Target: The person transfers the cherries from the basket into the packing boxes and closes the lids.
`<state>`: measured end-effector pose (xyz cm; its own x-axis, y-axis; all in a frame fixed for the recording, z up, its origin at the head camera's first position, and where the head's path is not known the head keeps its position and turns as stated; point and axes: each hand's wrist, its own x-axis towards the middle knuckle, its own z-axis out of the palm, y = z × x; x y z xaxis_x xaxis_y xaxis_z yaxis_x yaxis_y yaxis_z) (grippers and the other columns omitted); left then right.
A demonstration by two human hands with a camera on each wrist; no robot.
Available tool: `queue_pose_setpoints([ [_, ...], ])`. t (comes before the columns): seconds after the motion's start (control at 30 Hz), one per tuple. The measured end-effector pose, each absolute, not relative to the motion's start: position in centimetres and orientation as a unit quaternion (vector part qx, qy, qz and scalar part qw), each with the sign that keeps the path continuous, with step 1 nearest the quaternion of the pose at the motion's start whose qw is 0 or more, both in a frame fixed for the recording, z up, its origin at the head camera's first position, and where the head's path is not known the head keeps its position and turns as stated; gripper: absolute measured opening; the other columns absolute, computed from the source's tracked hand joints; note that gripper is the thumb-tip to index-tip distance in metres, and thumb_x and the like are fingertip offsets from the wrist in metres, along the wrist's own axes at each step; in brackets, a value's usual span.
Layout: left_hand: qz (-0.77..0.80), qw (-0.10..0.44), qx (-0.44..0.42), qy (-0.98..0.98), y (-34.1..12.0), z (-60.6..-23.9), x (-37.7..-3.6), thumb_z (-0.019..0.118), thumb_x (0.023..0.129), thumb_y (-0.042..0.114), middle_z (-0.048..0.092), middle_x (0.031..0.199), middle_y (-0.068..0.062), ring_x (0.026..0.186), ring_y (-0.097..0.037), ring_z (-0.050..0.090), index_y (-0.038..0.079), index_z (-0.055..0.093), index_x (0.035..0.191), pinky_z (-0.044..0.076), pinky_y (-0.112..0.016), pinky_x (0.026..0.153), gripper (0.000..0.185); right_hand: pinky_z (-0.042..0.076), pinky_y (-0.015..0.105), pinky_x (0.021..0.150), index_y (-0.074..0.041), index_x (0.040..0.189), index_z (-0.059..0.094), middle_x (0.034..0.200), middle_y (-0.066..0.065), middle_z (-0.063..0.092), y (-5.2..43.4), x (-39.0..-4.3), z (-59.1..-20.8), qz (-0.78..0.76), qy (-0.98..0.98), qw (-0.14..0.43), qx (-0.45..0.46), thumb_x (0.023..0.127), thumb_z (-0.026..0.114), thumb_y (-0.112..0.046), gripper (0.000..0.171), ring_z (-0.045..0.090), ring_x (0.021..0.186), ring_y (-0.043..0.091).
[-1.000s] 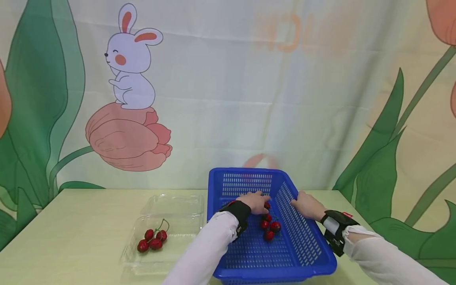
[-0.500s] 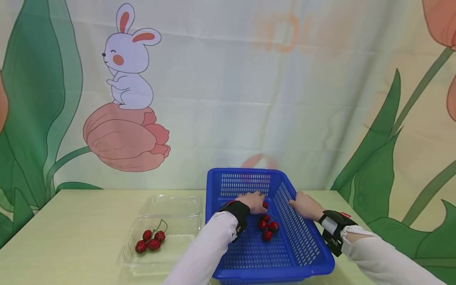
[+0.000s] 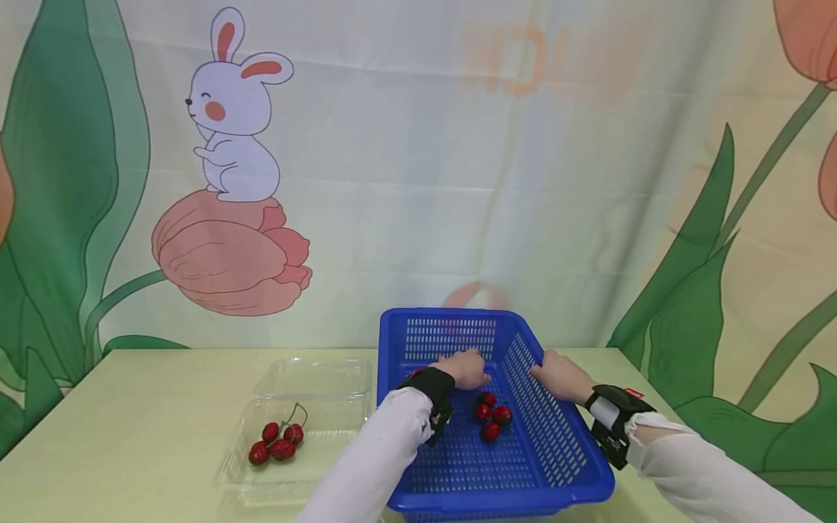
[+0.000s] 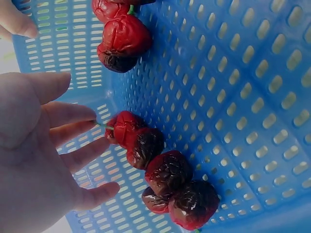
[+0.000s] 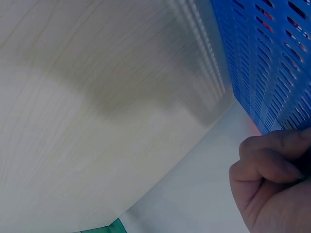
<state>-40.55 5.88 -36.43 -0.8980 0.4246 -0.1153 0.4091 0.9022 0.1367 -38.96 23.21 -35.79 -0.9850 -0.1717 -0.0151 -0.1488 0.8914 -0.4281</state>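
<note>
My left hand (image 3: 463, 369) reaches into the blue plastic basket (image 3: 500, 501). In the left wrist view its fingers are spread and loosely bent, with the thumb apart. The fingertips lie beside a row of dark red cherries (image 4: 169, 172), close to a thin green stem (image 4: 104, 125); whether they touch it I cannot tell. Another group of cherries (image 4: 126, 36) lies nearer the thumb. In the head view, several cherries (image 3: 502, 415) sit on the basket floor right of the hand. My right hand (image 3: 564, 376) grips the basket's right rim, fingers curled over it.
Left of the basket, an open clear plastic box (image 3: 333, 450) holds several stemmed cherries (image 3: 283, 449) in its left half. Its lid (image 3: 320, 376) lies folded back. Both stand on a pale wooden table (image 3: 144, 428). A printed curtain (image 3: 392, 181) hangs behind.
The left hand has shifted slightly within the basket, and the cherry seen by its fingertips is now hidden in the head view. The right hand keeps its hold on the rim.
</note>
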Motion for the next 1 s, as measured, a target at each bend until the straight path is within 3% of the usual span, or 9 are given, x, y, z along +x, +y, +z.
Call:
queue_pose_setpoints([
  [0.1,0.064,0.055,0.229,0.970,5.7,-36.3,-40.7,0.039,0.072,0.032,0.038,0.103,0.000,0.094,-0.018,0.032,0.014,0.048,0.094,0.019,-0.045,0.071,0.030,0.030,0.025,0.040,0.001,0.081,0.039,0.059,0.006,0.036,23.2,-39.0,-35.8,-0.208,0.974,0.017,-0.090,0.073,0.034,-0.018,0.022,0.039,0.046,0.014],
  [0.17,0.076,0.031,0.248,0.965,5.5,-36.3,-40.8,0.042,0.071,0.028,0.048,0.080,0.002,0.077,-0.014,0.043,0.012,0.052,0.076,0.021,-0.044,0.069,0.019,0.029,0.025,0.039,0.001,0.078,0.039,0.058,0.005,0.035,23.2,-39.0,-35.8,-0.206,0.974,0.014,-0.094,0.073,0.034,-0.018,0.020,0.037,0.044,0.014],
  [0.23,0.095,0.000,0.274,0.957,5.4,-36.2,-40.9,0.045,0.069,0.020,0.040,0.052,0.005,0.052,-0.010,0.040,0.013,0.045,0.055,0.029,-0.035,0.059,0.016,0.028,0.025,0.038,0.000,0.075,0.039,0.056,0.005,0.033,23.2,-39.0,-35.8,-0.206,0.974,0.012,-0.096,0.073,0.034,-0.018,0.019,0.034,0.042,0.013],
  [0.3,0.109,-0.032,0.303,0.946,5.3,-36.1,-40.9,0.046,0.066,0.013,0.024,0.041,0.005,0.038,-0.009,0.025,0.014,0.034,0.044,0.028,-0.025,0.044,0.025,0.027,0.025,0.036,-0.002,0.070,0.038,0.053,0.003,0.032,23.3,-39.1,-35.9,-0.208,0.973,0.012,-0.098,0.073,0.034,-0.018,0.017,0.033,0.040,0.012],
  [0.43,0.130,-0.068,0.345,0.927,5.4,-36.0,-40.6,0.043,0.059,0.003,0.016,0.041,0.005,0.037,-0.010,0.013,0.014,0.031,0.039,0.014,-0.021,0.033,0.026,0.028,0.025,0.036,-0.002,0.071,0.039,0.052,0.003,0.033,23.4,-39.3,-36.1,-0.210,0.973,0.013,-0.100,0.073,0.034,-0.019,0.017,0.034,0.040,0.012],
  [0.57,0.132,-0.077,0.356,0.922,5.3,-35.7,-40.1,0.047,0.057,0.002,0.034,0.044,0.010,0.040,-0.006,0.030,0.017,0.046,0.045,0.025,-0.018,0.034,0.019,0.030,0.025,0.038,0.001,0.081,0.040,0.055,0.004,0.035,23.4,-39.4,-36.2,-0.204,0.974,0.010,-0.102,0.073,0.034,-0.019,0.022,0.037,0.042,0.013],
  [0.67,0.126,-0.086,0.347,0.926,5.3,-35.4,-39.8,0.047,0.061,0.004,0.041,0.051,0.010,0.046,-0.005,0.038,0.017,0.049,0.055,0.030,-0.019,0.039,0.015,0.030,0.025,0.038,0.001,0.084,0.040,0.056,0.004,0.037,23.3,-39.4,-36.2,-0.207,0.973,0.009,-0.106,0.073,0.034,-0.018,0.023,0.039,0.043,0.013],
  [0.87,0.117,-0.089,0.332,0.932,5.6,-34.7,-39.2,0.042,0.070,0.008,0.040,0.053,0.005,0.046,-0.008,0.036,0.016,0.042,0.059,0.028,-0.020,0.040,0.013,0.030,0.025,0.039,0.002,0.084,0.040,0.057,0.005,0.037,23.2,-39.2,-36.1,-0.202,0.974,0.010,-0.104,0.074,0.035,-0.017,0.023,0.039,0.045,0.013],
  [1.0,0.123,-0.088,0.339,0.929,5.9,-34.0,-38.8,0.042,0.071,0.006,0.039,0.052,0.004,0.045,-0.008,0.035,0.015,0.041,0.060,0.029,-0.020,0.045,0.013,0.029,0.025,0.037,-0.001,0.074,0.039,0.053,0.004,0.034,23.2,-39.2,-36.1,-0.198,0.975,0.011,-0.099,0.073,0.035,-0.018,0.018,0.037,0.042,0.013],
])
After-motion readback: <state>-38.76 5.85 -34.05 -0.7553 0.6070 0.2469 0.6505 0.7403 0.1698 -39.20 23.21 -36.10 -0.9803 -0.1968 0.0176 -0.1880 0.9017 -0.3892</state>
